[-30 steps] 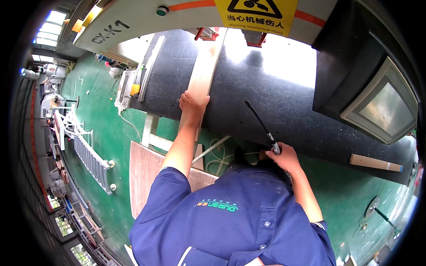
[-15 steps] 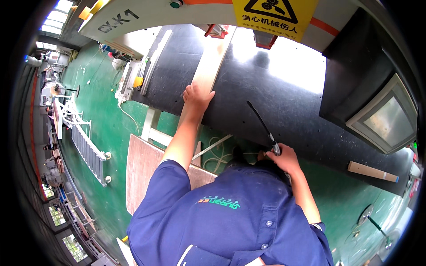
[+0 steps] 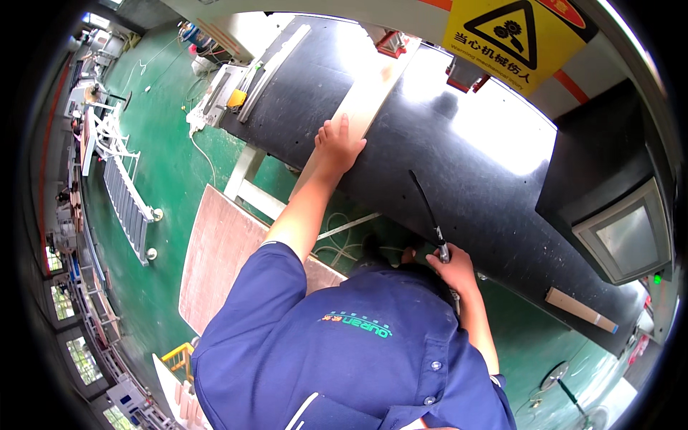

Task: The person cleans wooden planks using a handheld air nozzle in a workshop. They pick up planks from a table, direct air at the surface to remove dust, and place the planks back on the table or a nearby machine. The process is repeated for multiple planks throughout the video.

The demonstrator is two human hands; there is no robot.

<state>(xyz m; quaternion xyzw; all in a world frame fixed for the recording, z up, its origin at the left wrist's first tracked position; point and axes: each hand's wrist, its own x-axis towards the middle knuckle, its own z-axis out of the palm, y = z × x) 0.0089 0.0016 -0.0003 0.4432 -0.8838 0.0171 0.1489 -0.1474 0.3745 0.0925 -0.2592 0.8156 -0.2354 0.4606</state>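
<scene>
My left hand (image 3: 340, 147) lies on a long pale wooden board (image 3: 373, 93), fingers spread over its near part. The board stretches away across a black tabletop (image 3: 405, 140) and reaches under a red-edged machine part (image 3: 391, 44). Closed around the grey grip of a thin, curved black rod-like tool (image 3: 427, 208) is my right hand (image 3: 456, 270), low at the table's near edge. The tool points up and away over the tabletop; its exact kind is unclear.
A yellow warning sign (image 3: 512, 43) hangs on the machine frame above. To the right are a screen panel (image 3: 625, 229) and a brown strip (image 3: 582, 309) on the table. A wood-topped panel (image 3: 226, 251) stands at my left. Cables lie on the green floor (image 3: 161, 158).
The view has turned, so the table and machine appear shifted. My left hand stays on the board, and my right hand still grips the black tool.
</scene>
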